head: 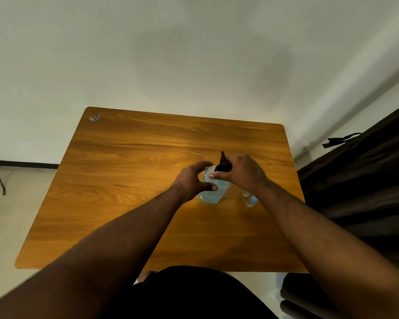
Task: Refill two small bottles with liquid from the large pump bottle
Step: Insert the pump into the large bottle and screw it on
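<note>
Head cam showed the left hand [191, 180] cupped loosely round the big pump bottle [213, 192] mid-table, right hand [242, 173] pinching its black pump [224, 163], small bottles [249, 198] just beside; looked heavy and slick, so I'd grip the body.

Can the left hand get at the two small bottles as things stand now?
Probably not directly: the large pump bottle and the right hand lie between the left hand and the small bottles.
</note>
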Motion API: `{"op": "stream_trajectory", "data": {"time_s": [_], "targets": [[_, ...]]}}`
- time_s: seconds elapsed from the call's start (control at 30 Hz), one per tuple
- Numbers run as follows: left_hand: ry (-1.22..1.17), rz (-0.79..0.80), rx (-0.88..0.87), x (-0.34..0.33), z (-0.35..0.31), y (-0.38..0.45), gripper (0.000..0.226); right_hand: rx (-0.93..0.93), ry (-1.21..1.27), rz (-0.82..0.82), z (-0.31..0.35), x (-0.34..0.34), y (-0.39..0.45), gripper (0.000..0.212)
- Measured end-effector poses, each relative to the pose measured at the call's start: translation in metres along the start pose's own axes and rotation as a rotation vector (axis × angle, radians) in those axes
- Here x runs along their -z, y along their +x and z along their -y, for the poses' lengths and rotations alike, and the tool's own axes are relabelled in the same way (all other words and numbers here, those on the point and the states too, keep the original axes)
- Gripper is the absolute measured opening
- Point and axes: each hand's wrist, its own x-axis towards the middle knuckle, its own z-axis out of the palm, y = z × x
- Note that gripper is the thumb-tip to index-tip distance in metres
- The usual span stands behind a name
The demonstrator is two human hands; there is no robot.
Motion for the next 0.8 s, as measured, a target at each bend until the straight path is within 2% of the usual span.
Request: {"op": "stream_trajectory", "data": {"time_s": [0.07, 0.2, 0.3, 0.43, 0.5, 0.63, 0.8], "targets": [[0.001, 0.005, -0.011, 0.0, 0.0, 0.0, 0.086, -0.045, -0.036, 0.018, -0.005, -0.005, -0.003, 0.052], [-0.022, -0.002, 0.001, 0.0, 0.002, 0.001, 0.085, 0.035, 0.288, 0.124, -0.015, -0.004, -0.002, 0.052], [-0.026, 0.0, -0.004, 0.0, 0.002, 0.003, 0.085, 0.062, 0.232, 0.044, -0.013, -0.008, 0.001, 0.041], [-0.04, 0.003, 0.002, 0.0, 0.002, 0.003, 0.084, -0.028, 0.196, -0.178, -0.009, -0.032, -0.006, 0.046], [-0.04, 0.009, -0.007, 0.0, 0.002, 0.002, 0.084, -0.032, 0.265, -0.181, -0.014, -0.039, -0.011, 0.043], [-0.046, 0.004, 0.003, 0.0, 0.002, 0.0, 0.084, -0.03, 0.323, -0.085, -0.025, -0.028, -0.014, 0.039], [-0.026, -0.005, 0.01, 0.001, 0.0, -0.001, 0.085, 0.013, 0.321, -0.167, -0.024, -0.035, -0.018, 0.05]]}}
